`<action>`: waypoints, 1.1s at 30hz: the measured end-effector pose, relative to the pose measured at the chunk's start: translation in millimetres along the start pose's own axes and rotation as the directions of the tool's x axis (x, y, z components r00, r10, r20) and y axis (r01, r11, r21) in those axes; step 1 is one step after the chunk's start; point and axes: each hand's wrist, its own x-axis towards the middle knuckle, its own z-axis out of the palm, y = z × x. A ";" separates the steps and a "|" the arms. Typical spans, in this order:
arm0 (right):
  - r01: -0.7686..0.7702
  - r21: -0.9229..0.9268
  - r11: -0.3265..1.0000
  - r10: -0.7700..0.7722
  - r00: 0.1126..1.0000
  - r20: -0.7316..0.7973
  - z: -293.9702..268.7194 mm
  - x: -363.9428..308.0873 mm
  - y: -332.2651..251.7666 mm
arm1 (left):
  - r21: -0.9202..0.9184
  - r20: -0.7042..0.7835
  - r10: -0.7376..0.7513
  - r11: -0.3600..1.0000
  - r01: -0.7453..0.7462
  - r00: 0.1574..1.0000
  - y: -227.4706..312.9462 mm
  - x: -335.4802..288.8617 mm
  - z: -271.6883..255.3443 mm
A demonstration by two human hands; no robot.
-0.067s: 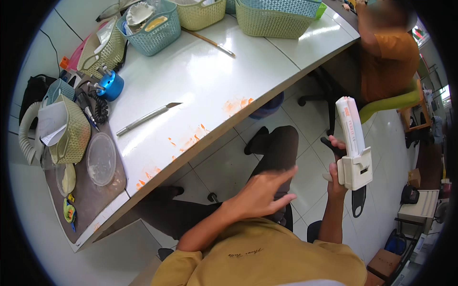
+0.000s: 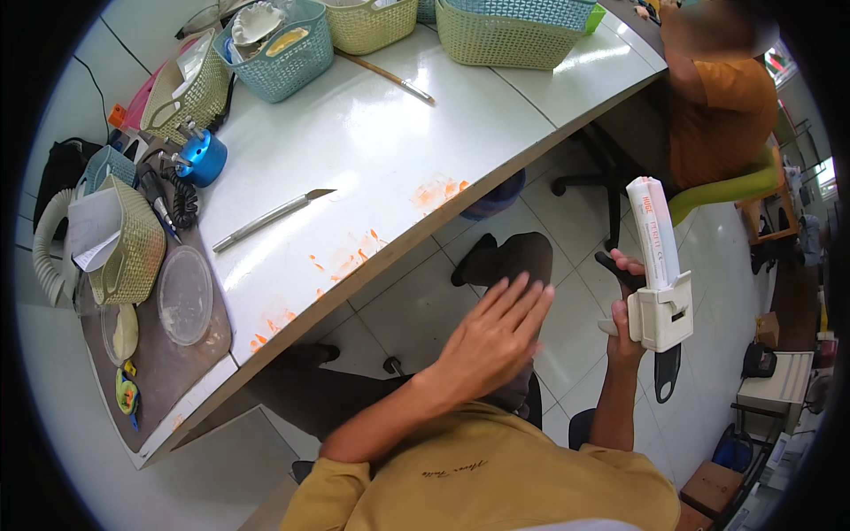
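Note:
In my right hand (image 2: pixel 625 329) is a white dispensing gun (image 2: pixel 653 317) with a black lever, held upright over the floor to the right of the table. A long white cartridge (image 2: pixel 653 232) with orange print sticks up out of it. My left hand (image 2: pixel 492 338) hovers above my knee, its back upward and fingers stretched out, holding nothing. A gap separates it from the gun. Nearest to it on the white table (image 2: pixel 354 159) are orange smears along the edge. A craft knife (image 2: pixel 273 221) with a metal handle lies farther left.
A thin brush (image 2: pixel 390 78) lies near several woven baskets (image 2: pixel 513 40) at the table's back. A blue metal device (image 2: pixel 202 159), a round plastic lid (image 2: pixel 186 296) and a tape measure (image 2: pixel 127 395) are at the left. Another person (image 2: pixel 722 124) sits at the upper right.
My left hand has turned and its fingers now point up and away, where before they pointed right with the thumb apart. My right hand and the gun are almost unmoved.

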 end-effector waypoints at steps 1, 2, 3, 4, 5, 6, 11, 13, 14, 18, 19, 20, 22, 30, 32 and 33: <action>0.031 0.013 0.999 -0.031 1.000 -0.003 -1.9 -0.2 1.1 | 0.324 -0.048 0.130 0.940 -0.108 0.990 -8.2 15.4 -11.9; 0.053 0.015 0.998 -0.053 0.999 -0.009 -6.1 -0.8 -0.9 | 0.402 -0.096 0.001 0.915 0.038 0.995 -7.4 31.4 -24.4; 0.085 0.022 0.996 -0.085 0.996 -0.020 -9.3 -1.6 -2.0 | 0.475 -0.159 -0.118 0.861 0.180 0.980 -4.9 47.9 -39.5; 0.107 0.025 0.994 -0.106 0.994 -0.031 -12.8 -3.9 -4.9 | 0.529 -0.222 -0.231 0.787 0.316 0.947 -6.0 61.5 -47.7; 0.108 0.037 0.993 -0.106 0.993 -0.057 -15.4 -4.4 -8.7 | 0.735 -0.182 -0.144 0.637 0.232 0.973 -16.0 74.2 -41.6; 0.098 0.036 0.995 -0.095 0.992 -0.078 -17.4 -4.4 -12.0 | 0.892 -0.124 -0.073 0.428 0.143 0.990 -30.2 84.1 -27.6; 0.056 0.110 0.992 -0.038 0.987 -0.159 -22.0 -16.6 -17.6 | 0.479 0.309 0.009 0.862 -0.164 0.951 -87.0 82.5 35.6; 0.063 0.121 0.991 -0.046 0.989 -0.139 -26.6 -18.4 -17.1 | 0.402 0.268 0.120 0.888 -0.224 0.956 -83.6 72.3 35.2; 0.045 0.148 0.988 -0.034 0.997 -0.075 -24.5 -14.9 -16.8 | 0.510 0.212 0.139 0.829 -0.231 0.967 -85.9 69.1 31.8; -0.025 0.192 0.981 -0.004 0.989 0.147 3.8 11.5 -20.2 | 0.746 0.107 0.115 0.648 -0.156 0.988 -84.0 45.4 4.9; -0.076 0.086 0.993 0.058 0.979 0.195 3.6 9.1 -10.8 | 0.770 0.104 0.084 0.623 -0.133 0.991 -79.8 43.6 -1.3; -0.106 0.086 0.991 0.082 0.966 0.244 7.0 13.2 -7.1 | 0.342 0.034 -0.104 0.936 0.086 0.994 -69.4 45.4 -4.3; -0.159 0.201 0.967 0.080 0.932 0.353 25.6 31.5 -9.4 | -0.641 0.206 -0.426 0.621 0.450 0.881 -47.6 51.2 -14.7; -0.220 0.048 0.974 0.191 0.921 0.339 42.2 40.7 5.7 | -0.984 0.114 -0.268 -0.164 0.071 0.957 -50.9 90.2 -22.8; -0.239 0.040 0.970 0.213 0.919 0.332 42.1 40.3 7.2 | -0.967 0.124 -0.244 -0.247 0.062 0.962 -51.9 95.6 -26.3; -0.249 0.044 0.967 0.221 0.917 0.333 42.2 40.6 8.0 | -0.956 0.127 -0.262 -0.289 0.048 0.957 -49.2 97.5 -25.7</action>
